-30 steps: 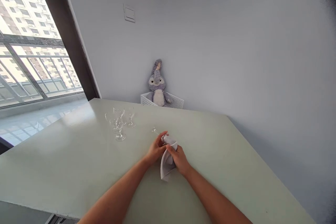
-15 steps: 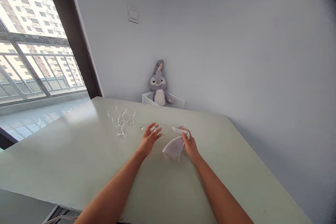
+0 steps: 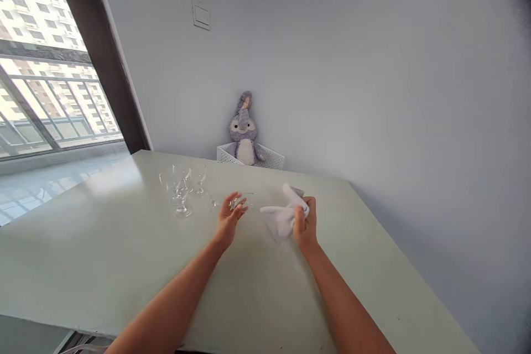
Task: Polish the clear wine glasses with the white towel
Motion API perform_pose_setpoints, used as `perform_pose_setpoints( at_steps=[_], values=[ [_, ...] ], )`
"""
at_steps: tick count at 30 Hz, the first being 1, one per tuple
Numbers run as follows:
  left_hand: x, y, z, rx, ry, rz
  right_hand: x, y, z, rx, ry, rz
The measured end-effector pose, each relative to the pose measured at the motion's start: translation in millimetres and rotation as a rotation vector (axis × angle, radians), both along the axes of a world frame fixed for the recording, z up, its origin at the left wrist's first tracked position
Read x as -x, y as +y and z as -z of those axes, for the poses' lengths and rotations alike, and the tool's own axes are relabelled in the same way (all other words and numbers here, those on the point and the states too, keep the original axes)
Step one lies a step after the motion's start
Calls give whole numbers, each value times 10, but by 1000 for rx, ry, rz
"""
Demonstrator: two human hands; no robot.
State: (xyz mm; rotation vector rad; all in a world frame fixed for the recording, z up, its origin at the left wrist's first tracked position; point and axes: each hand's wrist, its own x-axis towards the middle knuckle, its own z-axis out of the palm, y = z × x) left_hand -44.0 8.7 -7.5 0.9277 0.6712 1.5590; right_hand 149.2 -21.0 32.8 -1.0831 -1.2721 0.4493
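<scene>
My left hand (image 3: 230, 214) is wrapped round a clear stemmed glass (image 3: 244, 203), which is tilted onto its side with its foot to the left and its bowl to the right. A white cloth (image 3: 282, 218) is bunched in my closed right hand (image 3: 306, 222), its loose part hanging to the left. Between the cloth and the glass there is a small gap. Several more clear stemmed glasses (image 3: 183, 211) stand upright in a group on the table, left of my left hand.
The pale green table (image 3: 249, 298) reaches to the wall. Behind its far edge, a grey plush toy (image 3: 243, 130) sits in a white perforated basket (image 3: 271, 160). A dark frame (image 3: 108, 61) borders the window at left, and a light switch (image 3: 202, 15) is on the wall.
My right hand has moved right and turned with the cloth, further from the glass. My left hand keeps its hold on the glass. The whole view has shifted slightly.
</scene>
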Motion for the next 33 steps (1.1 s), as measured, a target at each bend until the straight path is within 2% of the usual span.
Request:
perform_pose_setpoints(
  at_steps=[2, 5, 7, 11, 14, 17, 20, 23, 26, 28, 30, 33],
  values=[
    [25, -2, -21, -15, 6, 8, -14, 33, 1, 151, 238, -20],
    [-23, -71, -42, -43, 26, 82, 63, 103, 75, 390, 616, -149],
    [-75, -132, -47, -48, 49, 122, 112, 146, 146, 490, 774, -218],
    [-131, -220, -53, -50, 71, 181, 109, 201, 253, 584, 880, -270],
    [-135, -244, -57, -54, 77, 209, 91, 216, 282, 536, 911, -308],
    [-130, -237, -53, -58, 81, 159, 147, 193, 280, 452, 893, -375],
    [-118, -210, -38, -73, 103, 81, 277, 109, 267, 406, 763, -478],
    [-101, -186, -25, -96, 118, 43, 390, -6, 248, 380, 467, -559],
    [-77, -171, -27, -113, 115, 28, 386, -80, 195, 375, 110, -504],
    [-53, -161, -32, -112, 113, 38, 324, -96, 132, 403, -45, -540],
    [-22, -152, -35, -80, 116, 104, 256, -102, 65, 475, -67, -730],
    [21, -152, -32, 25, 171, 300, 236, -125, 22, 609, 106, -1061]
  ],
)
